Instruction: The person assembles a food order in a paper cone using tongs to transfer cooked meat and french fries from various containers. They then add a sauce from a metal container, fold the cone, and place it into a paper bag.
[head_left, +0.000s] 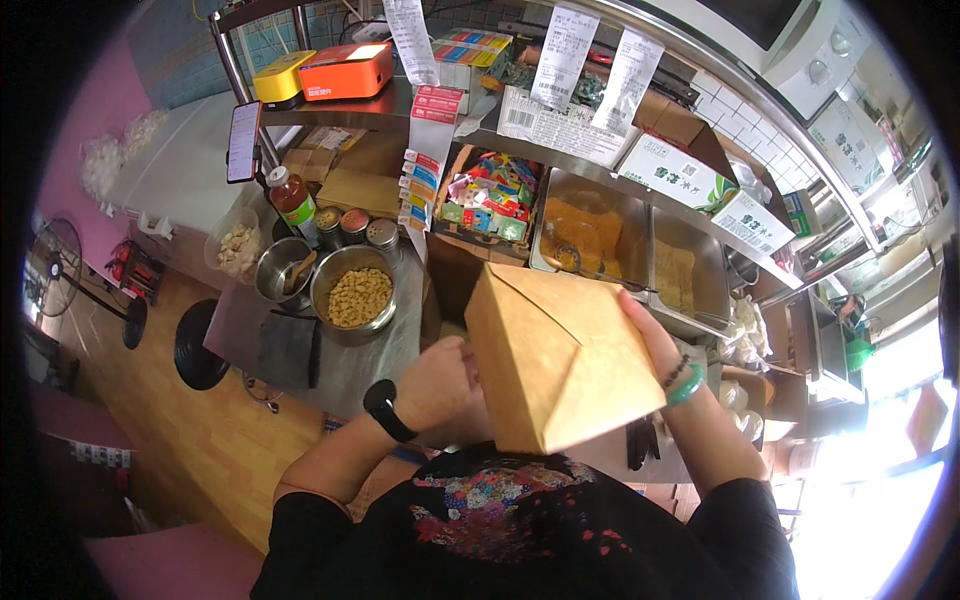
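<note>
A brown kraft paper bag (560,365) is held up in front of my chest, tilted, with its folded bottom panel towards me. My right hand (648,335), below a green bangle and a dark beaded bracelet, grips the bag's right side. Close against the bag's left side is my left hand (440,385), wearing a black wristband. Its fingers are curled, and their tips are partly hidden by the bag, so whatever they hold cannot be made out. The bag's mouth is out of sight.
On the steel counter at left stand a bowl of yellowish nuggets (352,298), a smaller pot (285,272), a bottle (291,204) and lidded jars. Beyond the bag are a box of colourful packets (490,200) and steel pans (592,232). Receipts (566,60) hang from the shelf.
</note>
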